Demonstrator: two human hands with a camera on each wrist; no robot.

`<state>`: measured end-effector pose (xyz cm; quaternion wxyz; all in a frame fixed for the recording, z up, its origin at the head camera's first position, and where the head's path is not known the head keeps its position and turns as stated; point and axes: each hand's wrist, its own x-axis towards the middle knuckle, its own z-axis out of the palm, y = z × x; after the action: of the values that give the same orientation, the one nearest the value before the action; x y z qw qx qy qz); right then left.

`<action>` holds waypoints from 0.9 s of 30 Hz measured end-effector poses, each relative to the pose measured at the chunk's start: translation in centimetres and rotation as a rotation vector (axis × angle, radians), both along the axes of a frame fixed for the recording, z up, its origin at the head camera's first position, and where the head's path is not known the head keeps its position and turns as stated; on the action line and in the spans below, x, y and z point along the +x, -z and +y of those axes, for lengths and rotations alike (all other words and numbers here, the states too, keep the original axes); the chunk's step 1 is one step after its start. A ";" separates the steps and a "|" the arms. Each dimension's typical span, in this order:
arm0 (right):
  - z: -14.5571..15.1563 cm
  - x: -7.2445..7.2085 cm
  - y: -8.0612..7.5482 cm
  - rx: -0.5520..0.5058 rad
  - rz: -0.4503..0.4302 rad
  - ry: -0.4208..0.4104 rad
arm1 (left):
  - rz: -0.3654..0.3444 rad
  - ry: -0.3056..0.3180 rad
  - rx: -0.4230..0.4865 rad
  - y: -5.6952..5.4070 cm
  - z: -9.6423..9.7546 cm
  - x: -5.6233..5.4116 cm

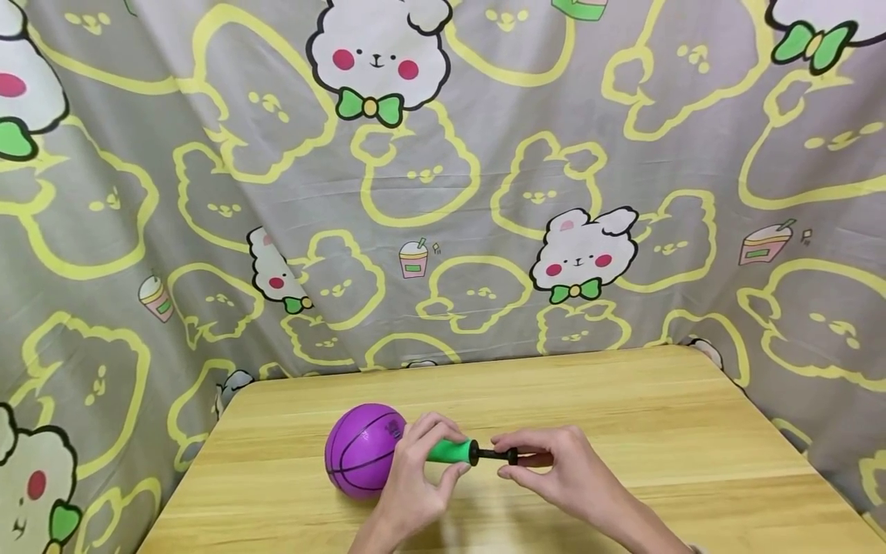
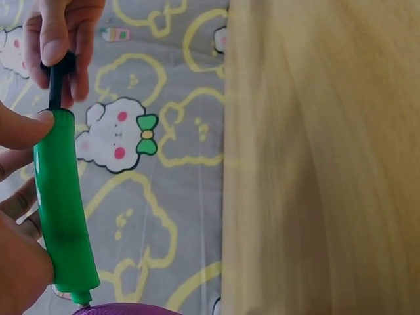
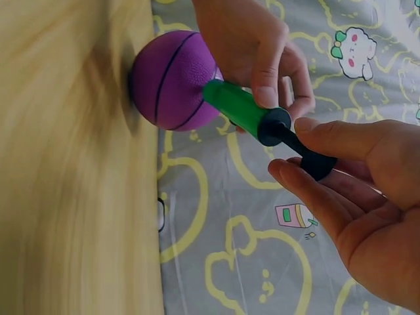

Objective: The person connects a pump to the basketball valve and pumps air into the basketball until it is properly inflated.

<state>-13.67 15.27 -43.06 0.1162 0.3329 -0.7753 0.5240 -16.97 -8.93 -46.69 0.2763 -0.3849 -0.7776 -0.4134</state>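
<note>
A purple basketball (image 1: 364,451) with black lines sits on the table. My left hand (image 1: 421,478) grips the green barrel of a small hand pump (image 1: 451,451), which lies roughly level with its tip against the ball. In the left wrist view, a short metal needle (image 2: 81,304) joins the pump to the ball's surface. To the right, the black rod of the pump is partly drawn out. The fingers and thumb of my right hand (image 1: 564,471) hold the black handle (image 3: 317,164) at its end.
The light wood table (image 1: 623,400) spreads around the ball and both hands. Behind it and at both sides hangs a grey curtain (image 1: 484,185) with yellow outlines and white cartoon animals, meeting the table's back edge.
</note>
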 end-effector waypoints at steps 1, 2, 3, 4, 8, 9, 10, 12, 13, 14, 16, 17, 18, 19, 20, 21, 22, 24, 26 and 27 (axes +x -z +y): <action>0.1 0.0 -0.1 0.000 -0.003 0.002 | 0.006 0.000 0.002 -0.1 -0.1 -0.1; 0.2 0.1 -0.3 0.001 -0.004 0.006 | 0.011 -0.002 0.005 -0.1 -0.2 -0.1; 0.3 0.1 -0.4 0.000 -0.006 0.011 | 0.019 -0.003 0.009 -0.2 -0.3 -0.2; 0.3 0.1 -0.5 0.002 -0.006 0.018 | 0.027 -0.006 0.012 -0.3 -0.3 -0.3; 0.8 0.2 -1.0 0.008 -0.009 0.037 | 0.039 -0.023 0.023 -0.6 -0.6 -0.5; 1.0 0.2 -1.1 0.010 -0.011 0.042 | 0.041 -0.027 0.025 -0.6 -0.7 -0.5; 1.1 0.3 -1.2 0.011 -0.013 0.048 | 0.039 -0.030 0.027 -0.6 -0.8 -0.5; 1.3 0.3 -1.4 0.009 -0.015 0.061 | 0.039 -0.033 0.030 -0.7 -1.0 -0.6; 1.4 0.3 -1.5 0.009 -0.014 0.066 | 0.039 -0.035 0.031 -0.8 -1.1 -0.6; 1.5 0.4 -1.6 0.008 -0.011 0.069 | 0.038 -0.036 0.032 -0.8 -1.2 -0.7; 1.7 0.4 -1.8 0.006 -0.006 0.075 | 0.034 -0.039 0.032 -0.8 -1.5 -0.7; 1.8 0.5 -1.9 0.005 -0.006 0.073 | 0.033 -0.040 0.032 -0.9 -1.6 -0.7; 1.9 0.5 -2.0 0.005 -0.007 0.071 | 0.031 -0.042 0.032 -0.9 -1.6 -0.8; 2.0 0.5 -2.1 0.007 -0.011 0.069 | 0.031 -0.044 0.032 -0.9 -1.7 -0.8; 2.2 0.6 -2.2 0.010 -0.017 0.067 | 0.031 -0.046 0.033 -0.9 -1.8 -0.8; 2.3 0.6 -2.3 0.015 -0.023 0.065 | 0.031 -0.047 0.035 -1.0 -1.9 -0.9; 2.5 0.6 -2.4 0.018 -0.028 0.063 | 0.032 -0.049 0.037 -1.0 -1.9 -0.9; 2.7 0.7 -2.6 0.026 -0.037 0.060 | 0.036 -0.049 0.044 -1.0 -1.9 -0.9; 3.0 0.7 -2.7 0.034 -0.040 0.054 | 0.039 -0.047 0.050 -1.0 -1.9 -1.0; 3.2 0.7 -2.8 0.036 -0.040 0.050 | 0.039 -0.046 0.052 -1.0 -1.9 -1.0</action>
<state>-13.00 18.43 -40.27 0.1078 0.3052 -0.7947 0.5136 -17.94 -10.83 -45.73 0.3108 -0.3678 -0.7696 -0.4193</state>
